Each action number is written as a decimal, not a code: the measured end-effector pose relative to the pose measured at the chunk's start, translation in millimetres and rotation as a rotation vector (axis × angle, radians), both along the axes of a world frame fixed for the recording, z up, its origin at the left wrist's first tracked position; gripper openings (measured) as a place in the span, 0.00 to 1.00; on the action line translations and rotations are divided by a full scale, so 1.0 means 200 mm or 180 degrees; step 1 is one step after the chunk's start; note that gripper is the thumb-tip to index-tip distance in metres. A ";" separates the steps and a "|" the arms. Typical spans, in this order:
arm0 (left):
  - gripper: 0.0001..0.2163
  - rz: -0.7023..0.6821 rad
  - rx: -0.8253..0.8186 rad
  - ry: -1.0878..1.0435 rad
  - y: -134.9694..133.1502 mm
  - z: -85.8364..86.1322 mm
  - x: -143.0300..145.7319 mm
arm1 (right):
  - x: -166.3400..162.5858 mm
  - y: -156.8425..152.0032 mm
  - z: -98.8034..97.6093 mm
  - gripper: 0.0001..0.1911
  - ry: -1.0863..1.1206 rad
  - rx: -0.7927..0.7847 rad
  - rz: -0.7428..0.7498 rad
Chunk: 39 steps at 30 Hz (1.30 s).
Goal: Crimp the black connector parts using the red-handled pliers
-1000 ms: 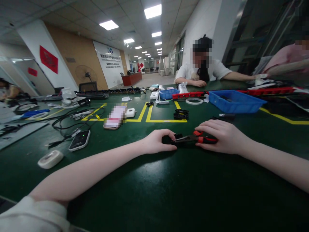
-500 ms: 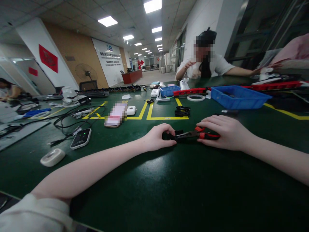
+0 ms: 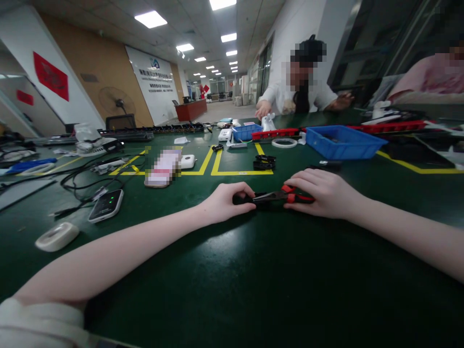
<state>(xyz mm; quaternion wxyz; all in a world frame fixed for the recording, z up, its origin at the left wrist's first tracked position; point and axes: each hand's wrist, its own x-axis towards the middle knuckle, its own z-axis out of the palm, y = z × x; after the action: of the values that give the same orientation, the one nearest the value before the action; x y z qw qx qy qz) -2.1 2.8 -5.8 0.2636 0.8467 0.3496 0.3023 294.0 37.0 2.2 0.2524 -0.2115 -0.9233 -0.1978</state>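
Both my forearms lie stretched across a dark green table point(image 3: 253, 290). My left hand point(image 3: 224, 202) is curled around a small black part point(image 3: 239, 198) that rests on the table. My right hand point(image 3: 322, 193) grips red-handled pliers point(image 3: 286, 195), with fingers wrapped over the handles. The metal jaws point left and meet the black part between my two hands.
Two black parts point(image 3: 264, 162) lie just beyond my hands by yellow floor-tape lines point(image 3: 239, 172). A blue bin point(image 3: 340, 141) stands at the right. Cables, a small device point(image 3: 106, 205) and a white tape roll point(image 3: 56, 236) lie left. A person sits across the table.
My hands stay together on the part and pliers. The view has swung slightly, shifting everything left. The person opposite lowered a hand to the table.
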 end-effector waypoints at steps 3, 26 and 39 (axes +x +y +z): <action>0.08 -0.0001 -0.0035 -0.0021 -0.01 0.01 0.00 | -0.01 -0.01 0.00 0.18 -0.0041 0.0071 -0.0019; 0.09 0.0046 0.0204 -0.0039 -0.03 0.01 0.02 | -0.01 -0.02 0.00 0.19 -0.0013 0.0162 -0.0081; 0.09 -0.0003 0.0220 -0.0034 -0.04 0.01 0.01 | -0.01 -0.02 0.01 0.19 -0.0154 0.0389 0.0069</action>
<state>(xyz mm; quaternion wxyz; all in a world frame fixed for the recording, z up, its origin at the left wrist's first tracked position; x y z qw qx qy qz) 0.7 -5.4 -4.1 0.2362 0.8539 0.3370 0.3186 291.5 32.2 3.2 0.2447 -0.1809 -0.9175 -0.2561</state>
